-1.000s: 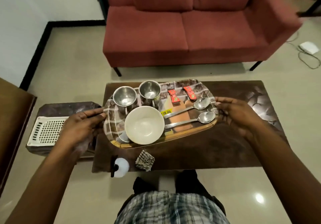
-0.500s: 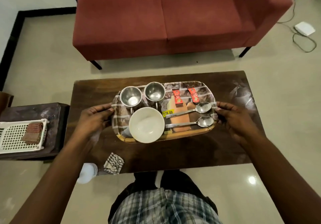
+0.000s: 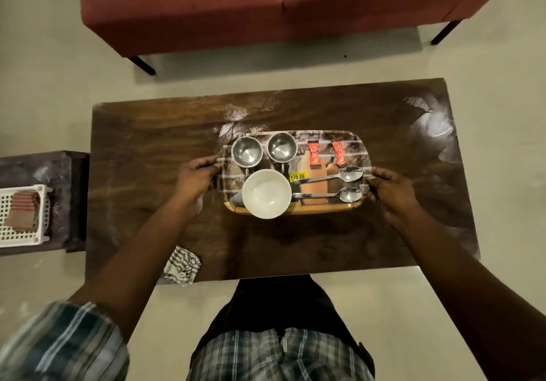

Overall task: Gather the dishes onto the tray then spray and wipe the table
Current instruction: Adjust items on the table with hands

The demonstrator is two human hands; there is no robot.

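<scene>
A patterned tray (image 3: 362,151) sits over the middle of the dark wooden table (image 3: 147,150). On it are two steel cups (image 3: 247,151) (image 3: 281,147), a white bowl (image 3: 266,194), two spoons (image 3: 331,177) (image 3: 328,194) and two red sachets (image 3: 313,154) (image 3: 339,152). My left hand (image 3: 196,175) grips the tray's left edge. My right hand (image 3: 390,190) grips its right edge. A striped cloth (image 3: 181,265) lies at the table's near left edge. The spray bottle is out of sight.
A red sofa (image 3: 266,5) stands beyond the table. To the left is a low side table (image 3: 44,168) with a white plastic basket (image 3: 25,216) holding brown items. My legs in checked shorts (image 3: 277,354) are at the table's near edge.
The tray has moved right and toward the table's middle with both hands on its ends. My view has tilted down, and the white bottle by the cloth has dropped out of sight.
</scene>
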